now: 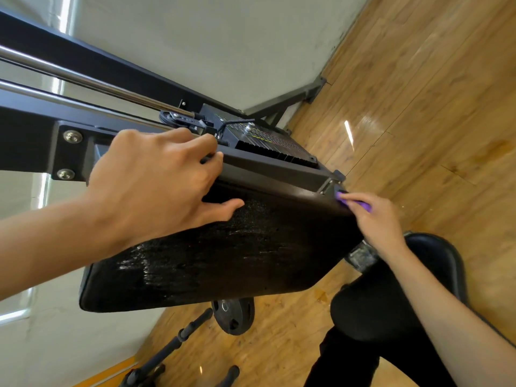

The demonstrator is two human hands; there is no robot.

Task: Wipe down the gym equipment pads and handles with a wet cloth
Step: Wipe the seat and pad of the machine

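Observation:
A black padded backrest [229, 261] of a gym machine fills the middle of the view, its surface streaked with wet marks. My left hand [156, 180] grips the pad's upper edge, fingers curled over the top and thumb lying on the front face. My right hand [374, 216] holds a small purple cloth [342, 198] against the pad's lower right corner; most of the cloth is hidden in my palm.
Behind the pad run the black frame [25, 141], chrome guide rods [83, 82] and the weight stack [273, 143]. A black seat pad [435, 263] sits at lower right. A weight plate [233, 314] and bar handles [192, 328] lie on the wood floor [418, 93].

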